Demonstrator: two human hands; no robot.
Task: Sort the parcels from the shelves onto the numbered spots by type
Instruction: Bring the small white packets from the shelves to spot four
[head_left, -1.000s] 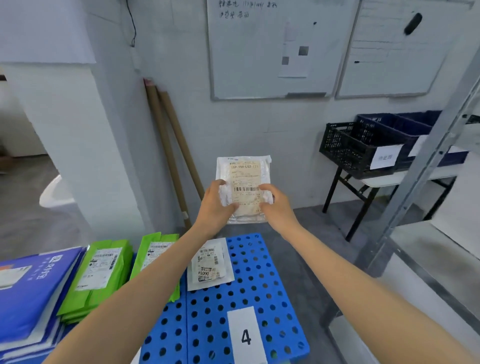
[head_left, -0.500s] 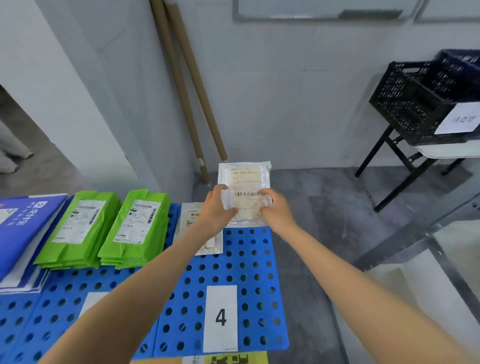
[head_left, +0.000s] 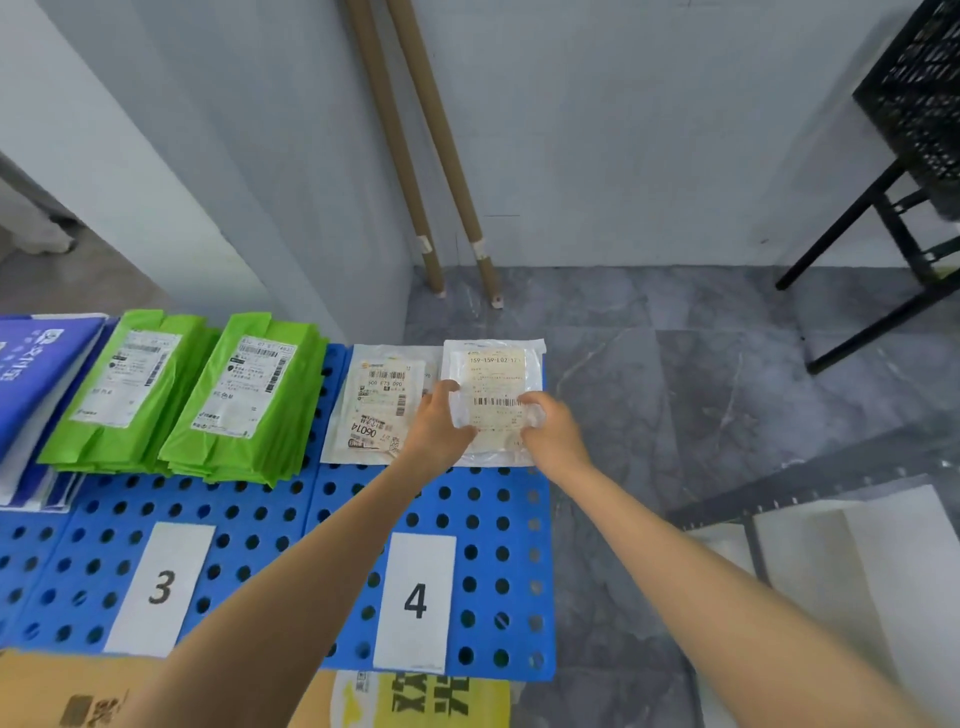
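Observation:
A clear plastic parcel (head_left: 493, 379) with a white shipping label lies at the far right corner of the blue perforated board (head_left: 483, 545) marked 4. My left hand (head_left: 439, 421) grips its left edge, thumb on top. My right hand (head_left: 553, 428) pinches its right edge. A similar clear parcel (head_left: 379, 402) lies just to its left on the same board, partly under my left hand. Two stacks of green parcels (head_left: 197, 400) sit on the board marked 3 (head_left: 161, 587).
Blue envelopes (head_left: 31, 374) are stacked at the far left. Two cardboard tubes (head_left: 415, 156) lean in the wall corner behind the boards. A black crate on a black stand (head_left: 914, 130) is at the right. A metal shelf frame (head_left: 805, 478) edges the lower right. A brown carton (head_left: 62, 696) lies below.
Both hands have lowered the clear parcel from chest height down onto the far right of board 4, beside the other clear parcel. The view has tilted down toward the boards.

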